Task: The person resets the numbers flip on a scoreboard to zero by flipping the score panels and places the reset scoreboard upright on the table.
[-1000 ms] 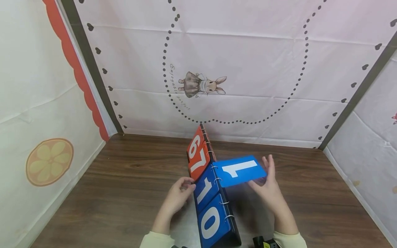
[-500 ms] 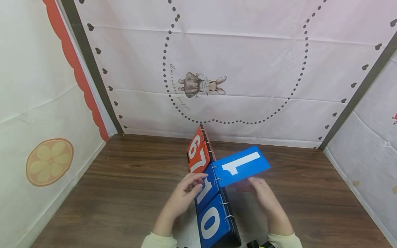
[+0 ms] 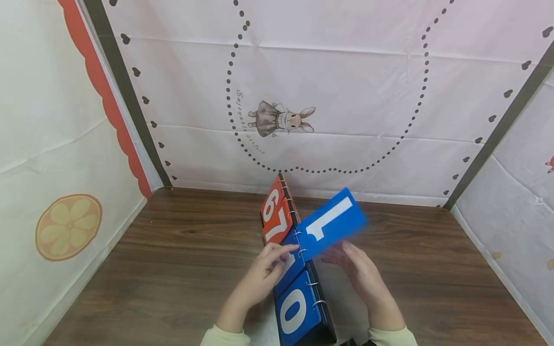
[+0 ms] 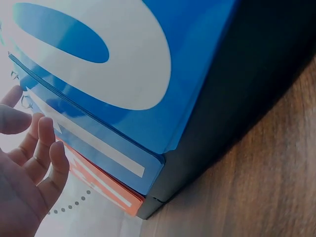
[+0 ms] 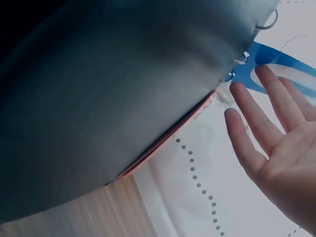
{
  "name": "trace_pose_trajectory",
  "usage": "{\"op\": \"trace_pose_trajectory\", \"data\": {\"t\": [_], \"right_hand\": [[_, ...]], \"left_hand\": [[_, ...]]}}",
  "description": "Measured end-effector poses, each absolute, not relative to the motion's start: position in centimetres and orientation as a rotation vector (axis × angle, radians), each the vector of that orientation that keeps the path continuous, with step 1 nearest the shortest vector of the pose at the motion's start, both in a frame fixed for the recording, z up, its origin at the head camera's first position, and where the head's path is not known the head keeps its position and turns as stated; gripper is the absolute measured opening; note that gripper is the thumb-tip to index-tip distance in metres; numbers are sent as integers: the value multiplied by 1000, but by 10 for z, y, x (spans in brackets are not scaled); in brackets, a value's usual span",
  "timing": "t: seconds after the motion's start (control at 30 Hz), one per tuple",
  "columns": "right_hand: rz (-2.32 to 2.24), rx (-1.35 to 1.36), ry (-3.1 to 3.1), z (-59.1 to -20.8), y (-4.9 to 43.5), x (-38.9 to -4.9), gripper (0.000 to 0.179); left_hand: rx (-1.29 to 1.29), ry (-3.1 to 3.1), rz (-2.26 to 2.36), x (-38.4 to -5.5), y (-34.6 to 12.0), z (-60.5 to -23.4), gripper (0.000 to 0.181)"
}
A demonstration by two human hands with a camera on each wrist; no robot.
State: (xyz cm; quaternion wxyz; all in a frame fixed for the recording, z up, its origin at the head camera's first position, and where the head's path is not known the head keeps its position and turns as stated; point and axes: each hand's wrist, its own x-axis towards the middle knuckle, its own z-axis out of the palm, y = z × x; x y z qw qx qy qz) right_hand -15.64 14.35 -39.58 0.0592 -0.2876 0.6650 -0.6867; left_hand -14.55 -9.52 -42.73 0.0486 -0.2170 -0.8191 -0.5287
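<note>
A flip scoreboard (image 3: 322,324) with ring-bound number cards stands on the table, running away from me. One blue card (image 3: 331,223) showing a 1 is lifted off on its rings to the right, tilted upward. My left hand (image 3: 259,276) is at the left face, its index finger over the top of the blue card lying there. In the left wrist view its fingers (image 4: 59,163) are loosely bent with nothing between them. My right hand (image 3: 363,278) is under the raised card, fingers extended; whether they touch it cannot be told. A white curved figure marks that card's underside (image 5: 306,71).
Red cards (image 3: 274,211) with a 6 and a 7 hang at the scoreboard's far end. A blue card with a 0 (image 3: 298,307) lies at the near end. Printed cloth walls (image 3: 346,96) enclose the wooden table (image 3: 186,269) at the back and sides.
The raised blue card has swung up and leftward. My right hand has moved left beneath it, its fingers leaving the card's edge. My left hand has moved right and up toward the rings.
</note>
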Motion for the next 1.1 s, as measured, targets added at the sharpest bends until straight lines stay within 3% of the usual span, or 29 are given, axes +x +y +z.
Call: {"op": "trace_pose_trajectory", "data": {"t": [0.8,0.97,1.1], "right_hand": [[-1882,-1133,2126,-389,123,-147,41],[-1851,-1130,2180,-389,118,-143,41],[-1818,-1105,2258,-389,116,-140,38]], "left_hand": [[-675,-2560,-1545,-146,-96,-426,41],[-438,-2468,-1723,-144,-101,-422,32],[-228,-2046,-1997,-143,-113,-413,32]]}}
